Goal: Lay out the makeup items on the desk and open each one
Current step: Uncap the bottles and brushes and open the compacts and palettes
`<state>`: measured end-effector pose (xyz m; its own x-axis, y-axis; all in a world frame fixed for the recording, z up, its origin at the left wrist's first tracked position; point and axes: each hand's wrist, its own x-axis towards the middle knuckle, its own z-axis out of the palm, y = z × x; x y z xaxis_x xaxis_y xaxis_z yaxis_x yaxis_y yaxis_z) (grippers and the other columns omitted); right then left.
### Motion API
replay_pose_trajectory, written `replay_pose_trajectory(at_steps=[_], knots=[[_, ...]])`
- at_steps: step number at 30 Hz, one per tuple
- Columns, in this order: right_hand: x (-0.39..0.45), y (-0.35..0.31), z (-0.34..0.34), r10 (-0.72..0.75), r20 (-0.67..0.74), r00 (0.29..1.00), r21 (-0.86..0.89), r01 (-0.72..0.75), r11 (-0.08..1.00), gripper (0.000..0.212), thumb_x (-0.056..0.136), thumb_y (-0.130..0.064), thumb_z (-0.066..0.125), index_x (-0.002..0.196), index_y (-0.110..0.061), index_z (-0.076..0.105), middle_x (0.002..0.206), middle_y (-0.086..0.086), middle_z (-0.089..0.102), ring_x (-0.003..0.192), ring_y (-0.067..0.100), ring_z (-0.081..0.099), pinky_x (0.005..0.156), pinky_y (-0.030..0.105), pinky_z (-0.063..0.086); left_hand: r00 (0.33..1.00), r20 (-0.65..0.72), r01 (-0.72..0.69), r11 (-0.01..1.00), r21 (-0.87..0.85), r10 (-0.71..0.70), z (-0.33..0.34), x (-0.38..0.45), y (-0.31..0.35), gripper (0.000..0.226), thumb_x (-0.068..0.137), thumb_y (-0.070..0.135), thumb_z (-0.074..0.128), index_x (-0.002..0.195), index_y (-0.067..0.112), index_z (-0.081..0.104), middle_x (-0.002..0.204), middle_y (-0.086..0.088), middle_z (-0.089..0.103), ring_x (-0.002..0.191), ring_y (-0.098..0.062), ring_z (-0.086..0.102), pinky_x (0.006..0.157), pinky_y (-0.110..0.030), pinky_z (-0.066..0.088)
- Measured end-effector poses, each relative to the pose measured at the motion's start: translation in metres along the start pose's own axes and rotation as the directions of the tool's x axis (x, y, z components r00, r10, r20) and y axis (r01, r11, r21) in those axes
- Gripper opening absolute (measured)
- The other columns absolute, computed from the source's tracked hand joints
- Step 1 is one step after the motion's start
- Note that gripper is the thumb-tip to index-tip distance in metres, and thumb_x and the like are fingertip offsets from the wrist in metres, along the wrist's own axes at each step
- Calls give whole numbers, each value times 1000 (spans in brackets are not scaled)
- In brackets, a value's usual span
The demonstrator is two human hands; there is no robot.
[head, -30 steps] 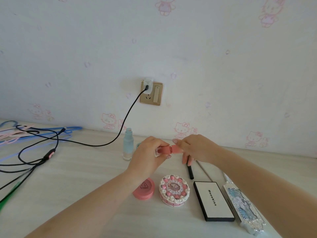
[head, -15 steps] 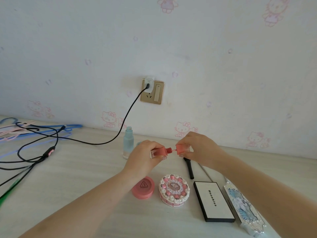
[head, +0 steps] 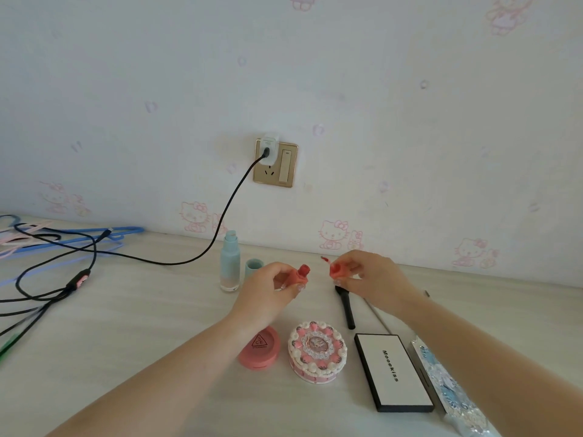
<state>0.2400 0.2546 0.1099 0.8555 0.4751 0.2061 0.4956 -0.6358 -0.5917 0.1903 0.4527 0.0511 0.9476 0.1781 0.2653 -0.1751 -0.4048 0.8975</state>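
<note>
Left hand (head: pixel 268 294) grips the coral lip tube (head: pixel 298 275) above the worktop (head: pixel 126 326); neck uncapped, contents not visible. Right hand (head: pixel 372 279) pinches the cap (head: pixel 339 270), its wand (head: pixel 325 260) pointing up-left, apart from the tube. Teal bottle (head: pixel 229 263) stands upright by the wall, its lid (head: pixel 254 267) just beside it. Pink compact (head: pixel 260 346), cake-shaped case (head: pixel 317 351), black-edged palette (head: pixel 392 370) and glittery case (head: pixel 448 383) lie closed in a row. Black brush (head: pixel 347 310) lies behind them.
</note>
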Motion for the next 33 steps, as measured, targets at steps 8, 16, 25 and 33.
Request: replay_pose_trajectory(at_steps=[8, 16, 25, 33], knots=[[27, 23, 37, 193, 33, 981, 277, -194, 941, 19, 75, -13, 75, 86, -24, 64, 81, -17, 68, 80, -1, 65, 67, 6, 42, 990, 16, 144, 989, -31, -143, 15, 18, -13, 20, 80, 18, 71, 99, 16, 64, 93, 5, 71, 90, -8, 66, 83, -25, 50], [43, 30, 52, 185, 49, 982, 174, -191, 966, 18, 74, -20, 75, 85, -29, 63, 83, -18, 64, 74, -1, 58, 67, 11, 41, 978, 2, 208, 978, 16, -209, 18, 33, -21, 25, 79, 18, 73, 102, 17, 63, 92, 4, 69, 84, -6, 63, 69, -14, 45], [48, 35, 59, 143, 52, 988, 44, -145, 988, 20, 73, -28, 75, 90, -31, 64, 88, -20, 62, 68, -5, 48, 67, 17, 38, 970, -8, 241, 967, 88, -241, 20, 40, -23, 29, 80, 18, 72, 107, 13, 63, 104, -3, 70, 97, -16, 64, 84, -29, 49], [46, 36, 63, 145, 48, 988, 5, -145, 989, 52, 73, -32, 74, 121, -28, 54, 94, -20, 64, 78, 4, 52, 87, 31, 46, 981, 26, 184, 959, 218, -194, 20, 38, -20, 35, 81, 21, 70, 114, 12, 62, 110, -3, 69, 104, -15, 62, 82, -23, 44]])
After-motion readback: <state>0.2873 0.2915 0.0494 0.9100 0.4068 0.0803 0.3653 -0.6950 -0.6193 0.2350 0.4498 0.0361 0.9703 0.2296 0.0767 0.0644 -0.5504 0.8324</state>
